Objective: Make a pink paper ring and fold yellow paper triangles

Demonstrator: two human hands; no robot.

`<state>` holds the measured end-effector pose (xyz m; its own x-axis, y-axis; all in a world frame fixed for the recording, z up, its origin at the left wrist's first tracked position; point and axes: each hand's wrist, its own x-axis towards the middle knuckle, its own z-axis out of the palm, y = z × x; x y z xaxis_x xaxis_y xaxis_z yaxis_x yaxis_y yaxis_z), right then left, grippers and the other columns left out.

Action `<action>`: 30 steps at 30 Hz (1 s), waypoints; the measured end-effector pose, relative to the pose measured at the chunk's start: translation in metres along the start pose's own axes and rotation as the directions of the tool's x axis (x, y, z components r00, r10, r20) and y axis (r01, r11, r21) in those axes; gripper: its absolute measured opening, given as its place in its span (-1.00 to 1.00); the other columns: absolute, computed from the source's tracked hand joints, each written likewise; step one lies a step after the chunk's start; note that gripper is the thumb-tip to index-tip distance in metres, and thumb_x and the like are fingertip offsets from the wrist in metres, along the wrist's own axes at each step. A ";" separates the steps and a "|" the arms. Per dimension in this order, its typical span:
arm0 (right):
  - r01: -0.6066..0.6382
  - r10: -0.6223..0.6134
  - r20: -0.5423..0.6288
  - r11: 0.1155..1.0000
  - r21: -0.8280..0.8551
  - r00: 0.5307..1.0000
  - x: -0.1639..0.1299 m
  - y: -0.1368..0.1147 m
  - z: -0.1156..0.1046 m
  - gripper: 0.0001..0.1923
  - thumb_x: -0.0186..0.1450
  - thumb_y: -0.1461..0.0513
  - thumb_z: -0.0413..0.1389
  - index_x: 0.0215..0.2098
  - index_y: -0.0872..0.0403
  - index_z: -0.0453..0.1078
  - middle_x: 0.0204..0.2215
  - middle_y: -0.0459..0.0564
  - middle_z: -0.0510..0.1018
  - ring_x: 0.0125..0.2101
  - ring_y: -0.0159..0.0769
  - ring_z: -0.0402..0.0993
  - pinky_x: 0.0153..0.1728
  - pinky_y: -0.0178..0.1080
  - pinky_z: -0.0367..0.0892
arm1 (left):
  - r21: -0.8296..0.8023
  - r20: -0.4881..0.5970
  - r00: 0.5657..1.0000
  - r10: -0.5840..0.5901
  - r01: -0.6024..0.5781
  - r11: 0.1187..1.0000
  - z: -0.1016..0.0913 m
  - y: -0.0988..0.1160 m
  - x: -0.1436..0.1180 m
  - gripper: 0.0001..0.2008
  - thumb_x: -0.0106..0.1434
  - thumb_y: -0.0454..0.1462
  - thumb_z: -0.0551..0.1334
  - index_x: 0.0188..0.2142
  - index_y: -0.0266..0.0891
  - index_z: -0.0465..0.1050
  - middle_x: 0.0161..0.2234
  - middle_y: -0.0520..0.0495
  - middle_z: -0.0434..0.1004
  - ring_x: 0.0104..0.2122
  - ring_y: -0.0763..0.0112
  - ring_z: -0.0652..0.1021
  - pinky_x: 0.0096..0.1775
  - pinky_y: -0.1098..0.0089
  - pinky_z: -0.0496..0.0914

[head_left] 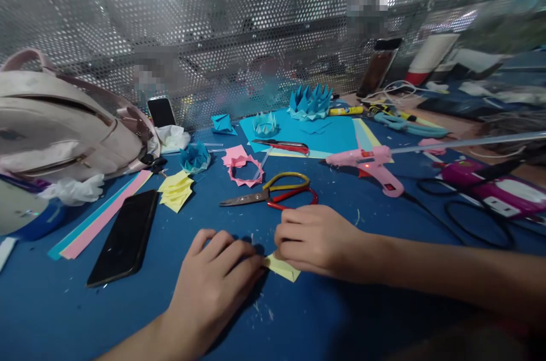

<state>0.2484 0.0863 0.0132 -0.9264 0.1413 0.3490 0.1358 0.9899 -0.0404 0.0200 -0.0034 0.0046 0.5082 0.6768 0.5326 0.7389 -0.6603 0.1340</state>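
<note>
blue table [350,315] | yellow paper [282,268] between hands | left hand [215,281] presses it, right hand [313,239] pinches it

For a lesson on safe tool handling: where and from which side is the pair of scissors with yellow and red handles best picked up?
Grip the scissors by the handle loops, which lie at the right end, just beyond the right hand. Come from the right and above: the shut blades point left, so the tip faces away from approaching fingers, and the loops lie flat on the blue table.
</note>
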 end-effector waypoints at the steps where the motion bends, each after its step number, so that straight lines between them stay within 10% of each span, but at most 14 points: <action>1: 0.004 -0.004 0.004 1.000 -0.012 1.000 0.000 0.000 0.000 -0.73 0.48 0.24 0.00 -0.37 0.09 0.40 -0.33 -0.07 0.50 -0.34 -0.30 0.21 -0.41 -0.20 0.03 | 0.030 -0.013 0.999 0.029 -0.028 0.999 -0.002 0.001 -0.003 -0.75 0.51 -0.29 0.07 -0.18 -0.16 0.55 -0.25 0.06 0.64 -0.32 0.37 0.44 -0.20 0.24 0.17; 14: 0.054 -0.059 0.114 0.998 0.043 0.992 0.002 0.009 -0.008 -0.84 0.42 0.23 0.09 -0.33 0.07 0.43 -0.29 -0.10 0.53 -0.29 -0.30 0.28 -0.35 -0.21 0.11 | 0.168 0.022 0.974 0.227 -0.227 0.959 0.010 -0.001 -0.029 -0.56 0.53 -0.08 -0.05 0.00 -0.19 0.55 -0.01 0.02 0.59 -0.12 0.33 0.48 0.08 0.29 0.19; 30: 0.050 -0.053 0.049 0.997 0.063 0.997 0.001 0.008 -0.001 -0.76 0.42 0.12 0.08 -0.33 0.07 0.46 -0.32 -0.06 0.55 -0.37 -0.30 0.26 -0.37 -0.21 0.12 | 0.160 0.092 0.974 0.209 -0.221 0.962 0.015 -0.004 -0.039 -0.50 0.51 -0.01 -0.06 0.17 -0.26 0.42 0.03 -0.07 0.57 -0.09 0.28 0.49 0.06 0.27 0.23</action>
<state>0.2485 0.0945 0.0140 -0.9485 0.0892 0.3040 0.0673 0.9944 -0.0817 0.0038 -0.0227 -0.0290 0.6896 0.5509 0.4700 0.6690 -0.7331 -0.1223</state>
